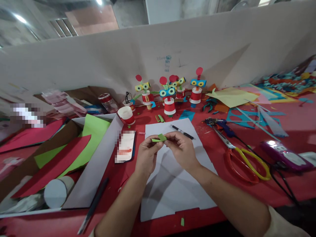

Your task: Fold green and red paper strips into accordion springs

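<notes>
Between my two hands is a small piece of green paper [161,137], with a strip of it sticking out to the left. My left hand [149,151] pinches it from the left, thumb and fingers closed. From the other side my right hand [180,148] grips it with thumb and fingertips. Both hands are above a white sheet [170,187] on the red table. A black pen [182,132] lies on the sheet just beyond my right hand. Left of my left hand rests a phone [125,146]. Small folded green paper springs [161,118] lie beyond the sheet.
Paper-cup robot figures [170,102] stand at the back. Orange-and-yellow-handled scissors [243,161], a blue glue gun [221,125] and a purple device [286,156] lie right. An open box [96,168] of coloured paper stands left, near a paper cup [126,115].
</notes>
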{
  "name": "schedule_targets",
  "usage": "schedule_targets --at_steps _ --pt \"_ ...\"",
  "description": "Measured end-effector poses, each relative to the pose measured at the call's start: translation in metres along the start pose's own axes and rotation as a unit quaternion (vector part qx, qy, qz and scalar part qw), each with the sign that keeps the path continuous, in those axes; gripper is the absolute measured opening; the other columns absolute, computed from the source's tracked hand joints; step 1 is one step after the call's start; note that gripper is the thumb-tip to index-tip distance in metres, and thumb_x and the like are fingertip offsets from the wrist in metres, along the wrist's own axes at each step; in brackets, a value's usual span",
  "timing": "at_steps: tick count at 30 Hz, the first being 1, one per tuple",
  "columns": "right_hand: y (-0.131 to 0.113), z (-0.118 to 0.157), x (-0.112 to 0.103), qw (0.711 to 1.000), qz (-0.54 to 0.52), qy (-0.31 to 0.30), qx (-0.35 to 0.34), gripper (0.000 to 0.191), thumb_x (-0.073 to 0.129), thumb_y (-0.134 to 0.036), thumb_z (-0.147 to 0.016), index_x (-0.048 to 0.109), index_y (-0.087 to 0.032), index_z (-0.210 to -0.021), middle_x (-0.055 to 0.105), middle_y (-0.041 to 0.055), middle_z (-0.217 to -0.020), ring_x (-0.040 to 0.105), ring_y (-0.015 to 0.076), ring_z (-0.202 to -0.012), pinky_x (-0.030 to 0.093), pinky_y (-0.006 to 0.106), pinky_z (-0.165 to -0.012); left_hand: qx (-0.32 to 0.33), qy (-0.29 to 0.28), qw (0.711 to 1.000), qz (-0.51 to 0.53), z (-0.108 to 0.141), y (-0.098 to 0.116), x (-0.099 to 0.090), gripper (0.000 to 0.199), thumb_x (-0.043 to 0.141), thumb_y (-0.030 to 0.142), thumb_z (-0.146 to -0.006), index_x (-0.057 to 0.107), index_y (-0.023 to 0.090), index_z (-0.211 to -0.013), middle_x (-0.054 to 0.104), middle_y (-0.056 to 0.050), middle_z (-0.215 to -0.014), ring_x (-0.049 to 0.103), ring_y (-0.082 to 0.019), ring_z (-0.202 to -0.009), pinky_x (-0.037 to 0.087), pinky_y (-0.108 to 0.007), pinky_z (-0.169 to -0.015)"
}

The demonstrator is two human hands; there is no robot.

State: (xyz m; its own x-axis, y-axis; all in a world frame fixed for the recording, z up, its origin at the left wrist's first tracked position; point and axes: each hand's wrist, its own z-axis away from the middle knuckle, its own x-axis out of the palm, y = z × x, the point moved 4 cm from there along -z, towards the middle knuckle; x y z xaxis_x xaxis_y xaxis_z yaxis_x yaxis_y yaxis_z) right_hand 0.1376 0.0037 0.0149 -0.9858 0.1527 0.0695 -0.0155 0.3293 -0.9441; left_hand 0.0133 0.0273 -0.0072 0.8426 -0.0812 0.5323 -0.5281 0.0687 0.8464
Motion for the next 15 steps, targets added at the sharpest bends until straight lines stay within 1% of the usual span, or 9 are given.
schedule_targets --at_steps 2,4,7,10,13,15 --pt "0.001 -0.002 -0.002 1.0 -0.009 0.007 0.005 0.008 0.066 -0.02 -0.073 0.068 -0.02 -0.081 0.067 0.0016 -0.077 0.062 0.0153 -0.072 0.05 0.029 -0.068 0.001 -0.02 1.0 -0.021 0.0 0.002 0.001 0.025 0.083 0.018 -0.055 0.074 0.02 -0.078 0.072 0.0 -0.078 0.061 -0.01 -0.072 0.047 -0.022 -0.071" --pt "0.004 -0.004 -0.002 1.0 -0.021 0.005 0.023 0.011 0.068 -0.022 -0.072 0.069 -0.019 -0.082 0.068 0.0019 -0.077 0.062 0.0156 -0.071 0.05 0.029 -0.068 -0.001 -0.027 0.999 -0.041 -0.001 0.003 0.001 0.025 0.082 0.02 -0.058 0.075 0.019 -0.082 0.071 -0.001 -0.077 0.059 -0.009 -0.068 0.047 -0.022 -0.07" --pt "0.01 -0.006 -0.001 0.996 -0.054 -0.009 0.065 0.015 0.071 -0.026 -0.07 0.071 -0.02 -0.083 0.07 0.0018 -0.079 0.063 0.0166 -0.072 0.051 0.031 -0.071 -0.009 -0.006 0.998 -0.057 -0.002 0.003 -0.001 0.021 0.082 0.021 -0.059 0.075 0.017 -0.078 0.071 -0.001 -0.072 0.057 -0.009 -0.064 0.047 -0.022 -0.068" --pt "0.016 -0.006 0.001 0.991 -0.085 -0.018 0.103 0.02 0.073 -0.03 -0.068 0.072 -0.021 -0.086 0.071 0.0021 -0.083 0.064 0.0176 -0.076 0.051 0.033 -0.075 -0.029 0.022 0.999 -0.037 -0.003 0.0 -0.004 0.021 0.083 0.021 -0.056 0.074 0.016 -0.075 0.07 -0.001 -0.071 0.058 -0.009 -0.062 0.047 -0.023 -0.067" --pt "0.019 -0.006 0.003 0.989 -0.089 -0.026 0.119 0.024 0.075 -0.031 -0.067 0.072 -0.021 -0.088 0.071 0.0023 -0.084 0.063 0.0173 -0.078 0.051 0.033 -0.077 -0.052 0.044 0.998 -0.012 -0.004 -0.001 -0.006 0.023 0.084 0.02 -0.052 0.073 0.014 -0.072 0.069 -0.001 -0.069 0.057 -0.008 -0.059 0.046 -0.024 -0.065" --pt "0.019 -0.006 0.003 0.989 -0.088 -0.029 0.12 0.025 0.075 -0.031 -0.066 0.071 -0.021 -0.089 0.07 0.0014 -0.082 0.062 0.0162 -0.076 0.051 0.032 -0.075 -0.06 0.05 0.997 -0.011 -0.004 -0.001 -0.007 0.023 0.084 0.019 -0.051 0.072 0.014 -0.07 0.068 -0.001 -0.067 0.057 -0.008 -0.059 0.046 -0.024 -0.065"
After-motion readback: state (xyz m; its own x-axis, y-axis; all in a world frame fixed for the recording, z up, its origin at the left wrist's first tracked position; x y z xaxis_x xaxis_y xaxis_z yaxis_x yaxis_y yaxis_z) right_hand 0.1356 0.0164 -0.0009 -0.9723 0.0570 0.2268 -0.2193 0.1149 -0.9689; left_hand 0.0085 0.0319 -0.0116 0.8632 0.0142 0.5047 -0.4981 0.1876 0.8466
